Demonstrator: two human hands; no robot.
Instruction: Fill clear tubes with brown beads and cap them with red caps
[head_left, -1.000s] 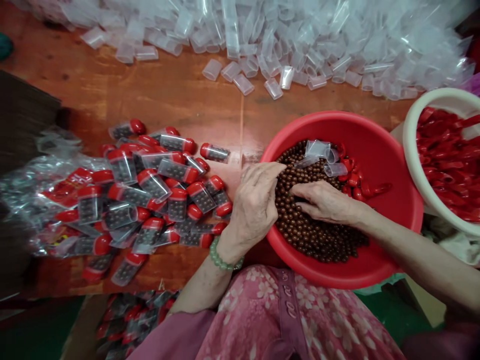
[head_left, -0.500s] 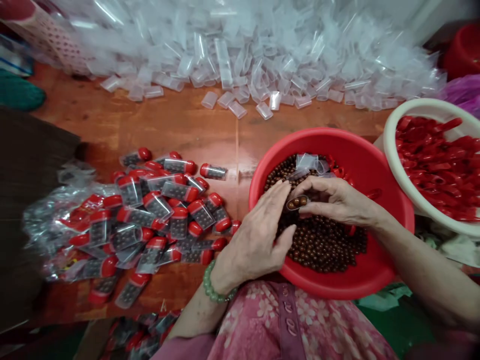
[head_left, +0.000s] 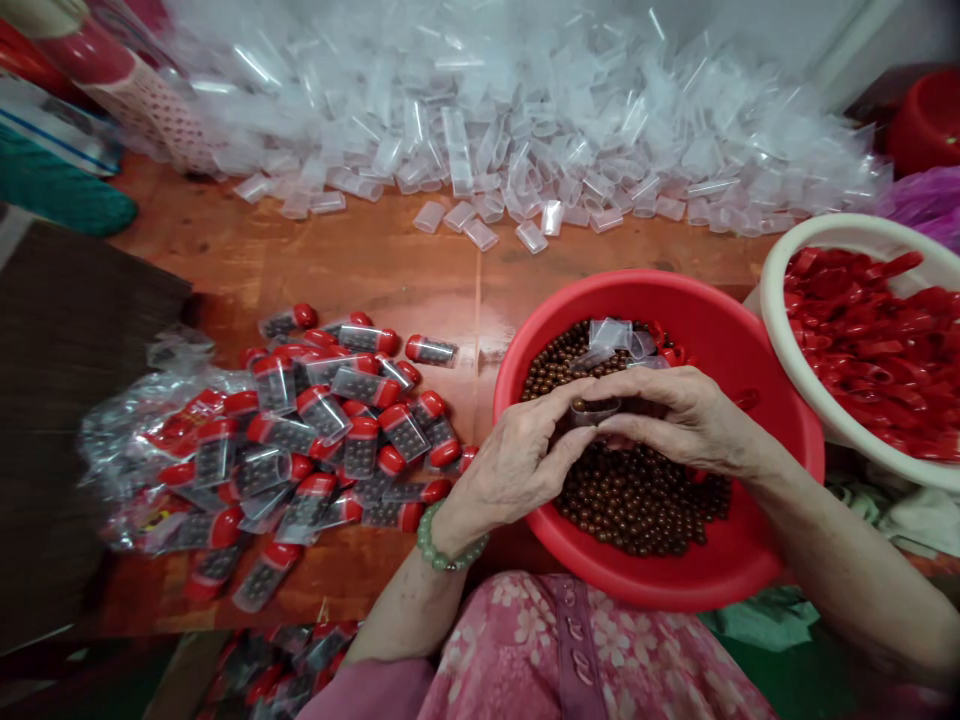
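Over a red basin (head_left: 765, 420) of brown beads (head_left: 637, 505), both my hands meet around a clear plastic sleeve (head_left: 598, 411). At its open end, a brown bead shows inside. My right hand (head_left: 686, 420) grips the sleeve between thumb and fingers. My left hand (head_left: 525, 455), with a green bead bracelet (head_left: 442, 545) at the wrist, closes on the sleeve's left side with thumb and fingertips. Spare clear sleeves (head_left: 611, 335) and some red plastic caps (head_left: 675, 352) lie on the beads. The fingers partly hide the held sleeve.
Filled sleeves with red caps (head_left: 322, 420) are heaped on the wooden table (head_left: 360, 250) at left, beside a crinkled plastic bag (head_left: 124, 430). Clear empty sleeves (head_left: 525, 140) pile up along the back. A white basin (head_left: 776, 300) of red caps stands at right.
My left hand has gone from flat with spread fingers to thumb and fingertips closed on the sleeve. The beads at its opening show less now. The whole view has shifted slightly.
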